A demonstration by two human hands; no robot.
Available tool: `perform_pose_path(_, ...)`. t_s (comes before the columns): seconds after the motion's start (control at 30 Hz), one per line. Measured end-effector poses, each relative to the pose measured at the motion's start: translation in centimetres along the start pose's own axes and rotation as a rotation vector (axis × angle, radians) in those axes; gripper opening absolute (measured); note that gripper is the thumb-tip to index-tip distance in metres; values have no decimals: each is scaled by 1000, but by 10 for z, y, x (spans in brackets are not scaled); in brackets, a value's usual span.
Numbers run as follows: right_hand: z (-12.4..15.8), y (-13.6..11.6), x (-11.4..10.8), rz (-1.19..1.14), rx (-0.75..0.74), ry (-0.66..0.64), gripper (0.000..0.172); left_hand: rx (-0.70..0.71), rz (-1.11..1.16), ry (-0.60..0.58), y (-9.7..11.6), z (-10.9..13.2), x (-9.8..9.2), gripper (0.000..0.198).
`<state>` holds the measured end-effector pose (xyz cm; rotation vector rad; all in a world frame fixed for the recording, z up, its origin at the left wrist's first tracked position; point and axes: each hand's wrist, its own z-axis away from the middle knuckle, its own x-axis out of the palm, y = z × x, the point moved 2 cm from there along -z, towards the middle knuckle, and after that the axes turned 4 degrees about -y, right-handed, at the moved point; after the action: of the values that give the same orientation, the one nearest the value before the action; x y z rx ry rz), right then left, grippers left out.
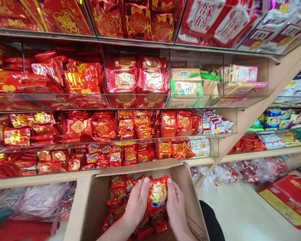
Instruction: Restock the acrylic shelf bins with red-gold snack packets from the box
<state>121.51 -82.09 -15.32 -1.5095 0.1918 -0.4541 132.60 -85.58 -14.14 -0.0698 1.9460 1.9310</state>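
A red snack packet point(157, 194) with a picture of golden biscuits is held upright between both my hands. My left hand point(138, 198) grips its left side, thumb along the edge. On its right side, my right hand point(176, 204) presses with thumb and fingers. Both hands are over an open cardboard box point(95, 204), whose tall walls surround them. Inside, many similar small red packets point(116, 194) lie at the left and beneath my hands. My forearms and hands hide part of the box's contents.
Ahead rise tiered shelves with clear dividers point(137, 140), filled with red packets point(79, 125). Green-edged cracker packs point(187, 87) sit right of centre. Plastic-wrapped goods point(40, 201) lie under the bottom shelf. A red carton point(288, 197) rests on the floor at right.
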Motion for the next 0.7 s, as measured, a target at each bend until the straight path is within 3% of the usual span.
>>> perform_pose_path(0.07, 2, 6, 2, -91, 52, -32, 37, -5, -77, 33, -9, -3, -3, 44)
perform_pose_path(0.23, 7, 16, -2, -119, 118, -238, 40, 49, -156, -29, -17, -2, -15, 42)
perform_pose_path(0.33, 9, 11, -8, -14, 106, -453, 49, 123, -230, -138, -8, 5, -25, 40)
perform_pose_path(0.43, 7, -4, -16, 263, 9, -615, 38, 231, -321, -309, 7, 9, -43, 38)
perform_pose_path(0.5, -1, -21, -23, 490, -143, -515, 33, 334, -460, -326, 16, 2, -62, 36)
perform_pose_path(0.57, -15, -38, -27, 652, -319, -372, 28, 396, -632, -224, 20, -14, -86, 36)
perform_pose_path(0.63, -36, -52, -23, 737, -438, -283, 25, 368, -784, -101, 17, -37, -111, 38)
perform_pose_path(0.7, -63, -56, -12, 773, -462, -272, 23, 290, -905, -73, 8, -60, -129, 41)
